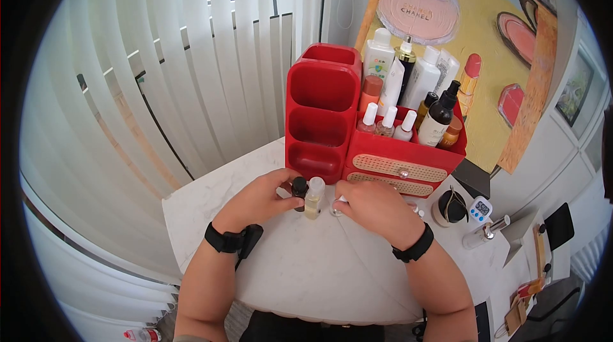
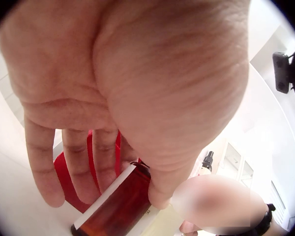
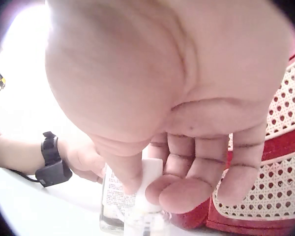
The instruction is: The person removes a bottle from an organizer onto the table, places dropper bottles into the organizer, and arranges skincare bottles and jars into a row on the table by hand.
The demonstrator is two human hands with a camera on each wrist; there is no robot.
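My left hand (image 1: 258, 198) pinches a small dark-capped bottle (image 1: 299, 193) between thumb and fingers; the left wrist view shows it as an amber bottle (image 2: 119, 204) with a white label. Close beside it on the right stands a clear bottle (image 1: 313, 198) of pale yellow liquid. My right hand (image 1: 377, 208) holds a white cap (image 3: 152, 179) on a small clear bottle (image 3: 146, 222) between thumb and fingers. Behind that bottle, in the right wrist view, a labelled clear bottle (image 3: 113, 199) stands upright.
A red organizer (image 1: 319, 112) with open compartments stands behind the hands. Its right part holds several bottles over woven-front drawers (image 1: 399, 168). On the right are a round dark-topped container (image 1: 451, 207), a small timer (image 1: 480, 208) and a clear bottle lying tilted (image 1: 485, 233).
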